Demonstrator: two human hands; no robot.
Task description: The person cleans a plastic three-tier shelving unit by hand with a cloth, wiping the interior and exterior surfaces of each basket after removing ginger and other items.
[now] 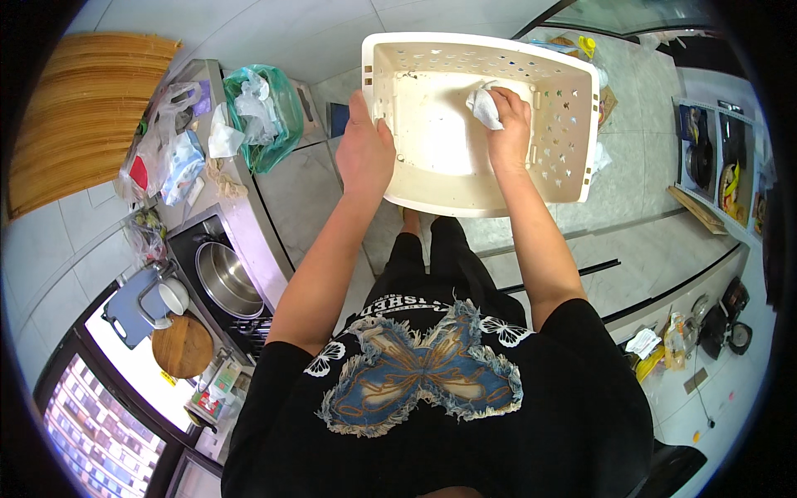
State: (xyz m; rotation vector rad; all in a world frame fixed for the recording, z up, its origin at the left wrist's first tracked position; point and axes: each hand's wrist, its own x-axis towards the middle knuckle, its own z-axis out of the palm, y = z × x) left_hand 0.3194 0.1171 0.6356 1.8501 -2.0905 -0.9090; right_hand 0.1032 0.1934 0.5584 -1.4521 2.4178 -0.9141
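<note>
A cream plastic basket (479,208) with cut-out holes in its walls is held up before me, its inside facing me. My left hand (366,146) grips the basket's left rim, thumb toward the inside. Inside the basket, my right hand (512,124) clutches a crumpled white cloth or paper wipe (485,107) against or close to the bottom; contact is hard to tell. Dark specks of dirt show on the basket's inner floor, mostly at the upper left and along the left edge.
To my left, a counter (249,205) carries plastic bags, tissues and a sink with a steel pot (229,280). A green-bagged bin (289,124) stands beside it. At right are a shelf unit (716,187) and a marble-look countertop (654,255). Goods lie on the floor beyond the basket.
</note>
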